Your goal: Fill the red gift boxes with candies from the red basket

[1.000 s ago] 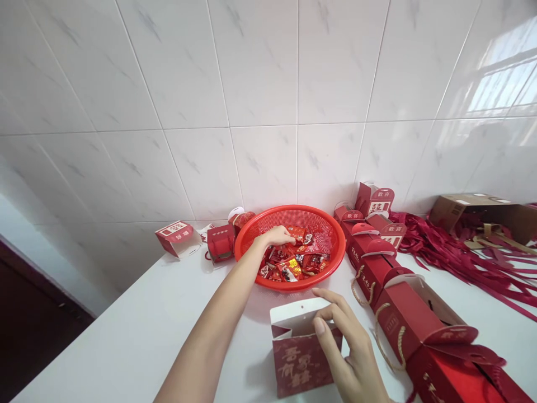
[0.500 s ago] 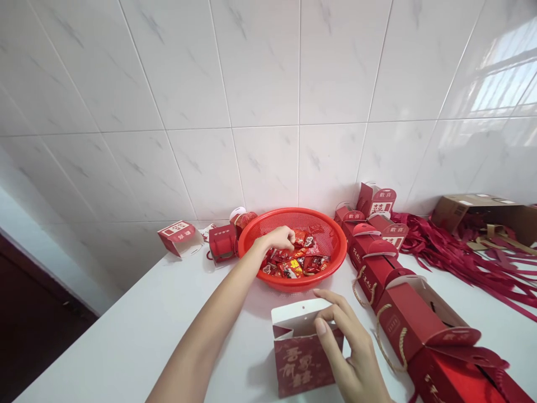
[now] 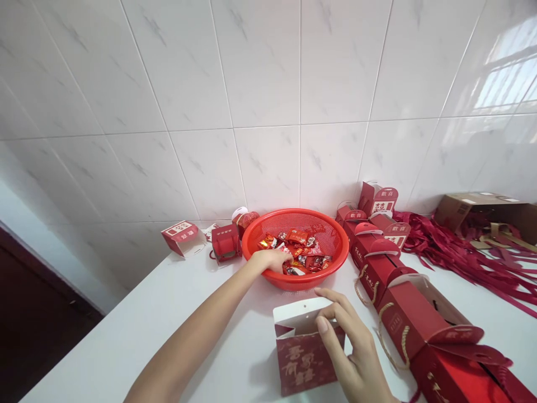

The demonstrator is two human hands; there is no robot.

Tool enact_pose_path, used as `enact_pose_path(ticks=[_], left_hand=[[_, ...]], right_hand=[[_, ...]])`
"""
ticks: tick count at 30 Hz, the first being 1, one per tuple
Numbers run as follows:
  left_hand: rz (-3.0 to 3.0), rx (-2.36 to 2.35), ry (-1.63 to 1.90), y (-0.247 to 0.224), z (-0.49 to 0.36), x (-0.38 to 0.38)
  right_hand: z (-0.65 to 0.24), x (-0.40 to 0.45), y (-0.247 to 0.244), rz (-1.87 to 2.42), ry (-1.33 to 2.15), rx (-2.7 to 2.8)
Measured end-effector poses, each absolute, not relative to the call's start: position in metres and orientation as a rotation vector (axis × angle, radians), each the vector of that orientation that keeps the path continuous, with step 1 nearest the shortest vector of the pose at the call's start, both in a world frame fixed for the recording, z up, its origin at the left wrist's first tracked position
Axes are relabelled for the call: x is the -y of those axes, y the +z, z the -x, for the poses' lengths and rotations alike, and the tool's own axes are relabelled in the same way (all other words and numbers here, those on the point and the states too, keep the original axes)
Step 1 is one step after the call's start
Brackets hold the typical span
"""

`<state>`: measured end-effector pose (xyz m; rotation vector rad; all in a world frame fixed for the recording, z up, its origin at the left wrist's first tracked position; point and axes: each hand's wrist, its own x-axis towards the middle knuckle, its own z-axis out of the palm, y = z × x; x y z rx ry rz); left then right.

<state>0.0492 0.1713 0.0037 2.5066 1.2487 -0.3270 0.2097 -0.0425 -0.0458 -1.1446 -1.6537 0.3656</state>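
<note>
My left hand [image 3: 274, 259] reaches over the near rim of a red plastic colander [image 3: 251, 221]. Its fingers are curled down among several wrapped candies [image 3: 297, 237], mostly red, and the fingertips are hidden by them. On the table before me stands a dark red gift box [image 3: 298, 366] with gold characters, its top open and a white flap raised at the back. My right hand [image 3: 350, 341] grips this box at its right side, thumb on the front and fingers over the top edge. What lies inside the box cannot be seen.
A row of red gift boxes [image 3: 405, 313] with rope handles lines the right side. Dark red ribbons [image 3: 436, 249] spread before a cardboard box [image 3: 451, 208]. Left of the colander are a small red box [image 3: 226, 240] and an open carton [image 3: 180, 235]. A tiled wall [image 3: 268, 162] stands behind.
My left hand has moved down and nearer within the colander, its fingers now lower among the candies. My right hand keeps its grip on the gift box.
</note>
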Motion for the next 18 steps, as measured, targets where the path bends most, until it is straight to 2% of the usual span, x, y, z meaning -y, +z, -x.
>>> enact_pose_path(ticks=[5,18], left_hand=[[-2.517,-1.212,-0.367,0.004,-0.050,-0.167],[-2.404,-1.266,0.024,-0.004,-0.046,-0.145]], right_hand=[[-0.209,0.042,-0.045,1.141,0.371,1.656],[-0.209,0.045,-0.042,1.182,0.355,1.659]])
